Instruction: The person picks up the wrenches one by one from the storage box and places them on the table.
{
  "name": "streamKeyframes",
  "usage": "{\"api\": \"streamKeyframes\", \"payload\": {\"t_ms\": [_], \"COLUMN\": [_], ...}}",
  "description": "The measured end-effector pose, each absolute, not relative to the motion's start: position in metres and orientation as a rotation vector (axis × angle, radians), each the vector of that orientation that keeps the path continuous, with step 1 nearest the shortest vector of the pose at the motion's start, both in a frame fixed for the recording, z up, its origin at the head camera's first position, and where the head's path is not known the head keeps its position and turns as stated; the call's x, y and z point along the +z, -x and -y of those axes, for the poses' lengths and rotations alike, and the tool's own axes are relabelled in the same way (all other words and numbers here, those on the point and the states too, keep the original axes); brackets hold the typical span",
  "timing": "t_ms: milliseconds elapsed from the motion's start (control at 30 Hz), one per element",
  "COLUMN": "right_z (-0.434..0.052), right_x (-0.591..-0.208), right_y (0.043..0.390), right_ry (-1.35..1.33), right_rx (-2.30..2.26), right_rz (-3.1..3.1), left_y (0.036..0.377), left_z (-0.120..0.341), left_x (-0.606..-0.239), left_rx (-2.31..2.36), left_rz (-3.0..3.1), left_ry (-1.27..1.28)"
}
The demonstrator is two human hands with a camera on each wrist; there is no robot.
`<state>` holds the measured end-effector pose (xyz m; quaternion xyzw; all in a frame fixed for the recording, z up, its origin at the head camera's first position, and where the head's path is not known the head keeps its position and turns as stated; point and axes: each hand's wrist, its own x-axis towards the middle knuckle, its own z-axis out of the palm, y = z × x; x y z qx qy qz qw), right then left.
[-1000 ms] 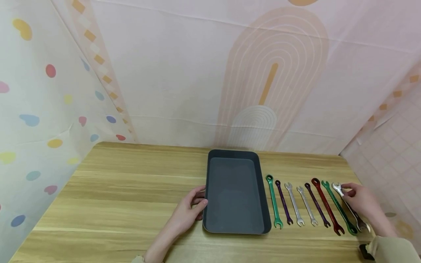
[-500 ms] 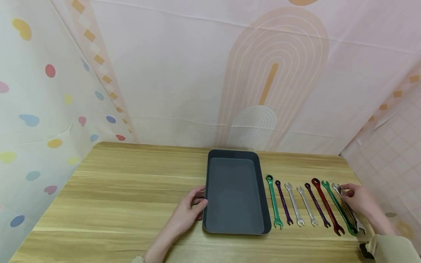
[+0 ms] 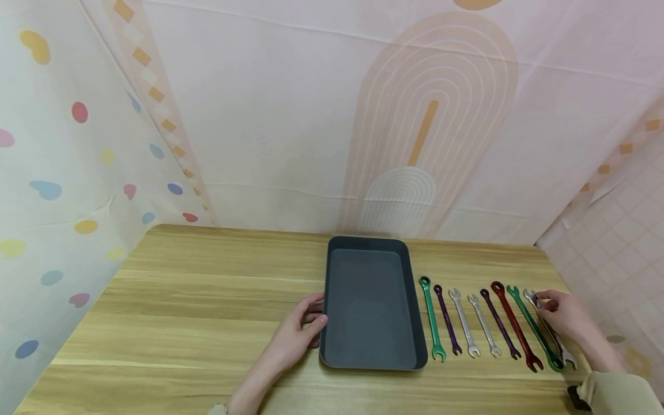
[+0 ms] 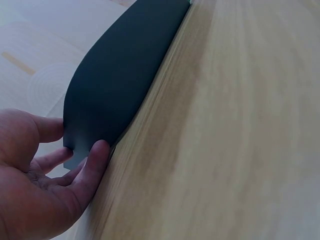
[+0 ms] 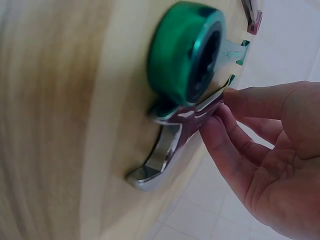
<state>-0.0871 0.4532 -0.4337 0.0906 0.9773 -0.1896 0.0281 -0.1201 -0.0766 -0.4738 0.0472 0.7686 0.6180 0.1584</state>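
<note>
The right hand [image 3: 565, 317] lies at the far right end of a row of wrenches on the wooden counter [image 3: 207, 300]. Its fingertips [image 5: 220, 117] pinch the shaft of the silver wrench [image 3: 550, 329], the last one in the row, so this grip is closed on the tool while the tool lies flat on the wood. In the right wrist view the silver wrench [image 5: 170, 150] is touching the ring end of the dark green wrench [image 5: 187, 52] beside it, and the fingers come from the outer side, probably because there is free room only there.

The left hand [image 3: 298, 331] rests on the counter against the left wall of the dark tray [image 3: 421, 323]. In the left wrist view the thumb [image 4: 95, 160] and the fingers [image 4: 52, 127] are nearly straight and touch the tray wall [image 4: 120, 85] without curling around it, so this grip is relaxed; I judge it only steadies the tray.

Between the tray and the right hand lie the other wrenches, side by side and slightly apart: a light green wrench [image 3: 432, 316], a purple wrench [image 3: 448, 320], two short silver wrenches [image 3: 464, 323], a dark purple wrench [image 3: 500, 324] and a red wrench [image 3: 516, 325].
</note>
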Motion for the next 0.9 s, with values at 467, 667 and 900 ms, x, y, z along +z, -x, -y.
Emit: {"api": "streamKeyframes", "payload": {"t_ms": [467,667,900], "right_z": [-0.461,-0.461,-0.450], "right_x": [-0.437,-0.434,-0.426], "right_y": [0.086,0.088,0.086], "right_ry": [-0.247,-0.253,-0.272], "right_rx": [-0.661,-0.690,-0.714], "right_rz": [-3.037,-3.050,-3.066], "left_y": [0.122,0.125,0.130], "left_z": [0.079,0.082,0.099], "left_x": [-0.474,-0.471,-0.459], "left_rx": [1.765,1.785,1.575], "left_rz": [-2.202,-2.239,-2.567], "left_ry": [-0.151,-0.171,-0.295]}}
